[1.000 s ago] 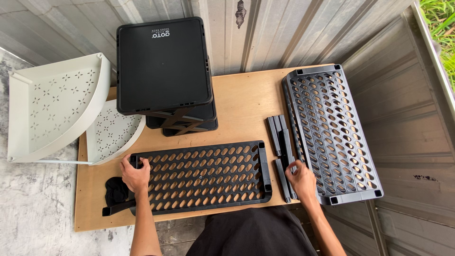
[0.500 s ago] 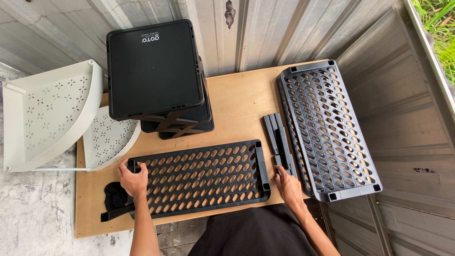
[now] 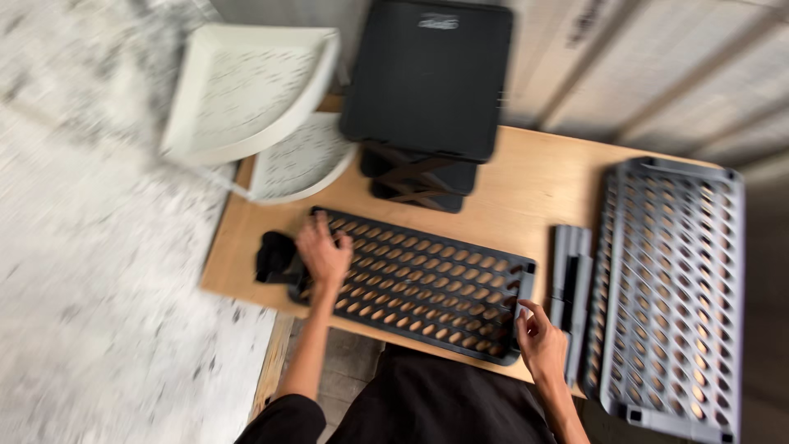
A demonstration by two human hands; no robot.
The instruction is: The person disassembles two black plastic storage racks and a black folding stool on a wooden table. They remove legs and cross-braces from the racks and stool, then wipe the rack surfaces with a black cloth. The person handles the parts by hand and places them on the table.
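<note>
A black perforated shelf panel [image 3: 419, 284] lies flat on the wooden board [image 3: 534, 189] in front of me. My left hand [image 3: 322, 253] rests on its left end, fingers curled over the near-left corner beside some small black parts [image 3: 274, 255]. At the panel's right end my right hand [image 3: 541, 339] touches the near-right corner, fingers bent against the edge. The frame is motion-blurred, so finger detail is soft.
A grey perforated shelf panel [image 3: 670, 288] lies at the right, with dark grey bars [image 3: 569, 284] beside it. A stack of black trays [image 3: 427, 82] stands at the back. Two white corner shelves [image 3: 246, 94] sit at the back left, over the speckled floor [image 3: 90, 288].
The view has swung and tilted, with strong blur. My right hand has moved from the grey bars to the black panel's right corner. My left hand stays on the panel's left end.
</note>
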